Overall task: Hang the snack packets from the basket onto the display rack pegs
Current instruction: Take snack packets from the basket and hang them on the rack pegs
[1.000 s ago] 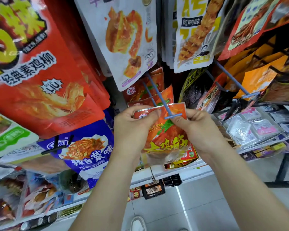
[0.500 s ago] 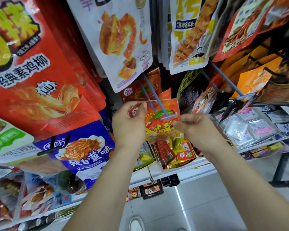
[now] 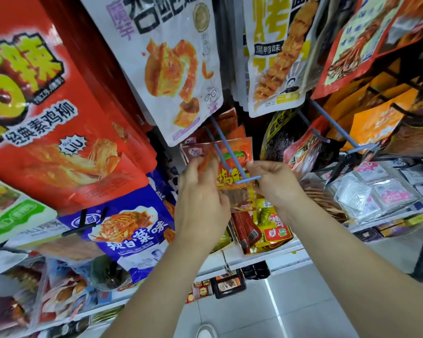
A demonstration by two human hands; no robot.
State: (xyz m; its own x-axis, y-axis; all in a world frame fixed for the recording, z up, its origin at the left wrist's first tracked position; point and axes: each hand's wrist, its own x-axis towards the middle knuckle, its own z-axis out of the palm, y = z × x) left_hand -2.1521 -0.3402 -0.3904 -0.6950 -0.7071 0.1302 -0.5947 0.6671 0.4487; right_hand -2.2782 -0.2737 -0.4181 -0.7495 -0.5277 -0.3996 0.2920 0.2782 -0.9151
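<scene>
my left hand point(image 3: 200, 191) pinches the orange packet point(image 3: 242, 150)'s top corner, right hand point(image 3: 274, 184) curls by the blue peg point(image 3: 232, 154)'s tip (grip unclear), peg running up-and-away from both

On my feed the wearer shows as two bare forearms point(image 3: 166, 276), slim and smooth, ending in a bare left hand point(image 3: 200, 198) and a bare right hand point(image 3: 276, 189) (the left one's fingertips are smeared by blur, so I can't read the nails). At the bottom edge I catch the rounded toe of a white shoe point(image 3: 206, 331).
</scene>
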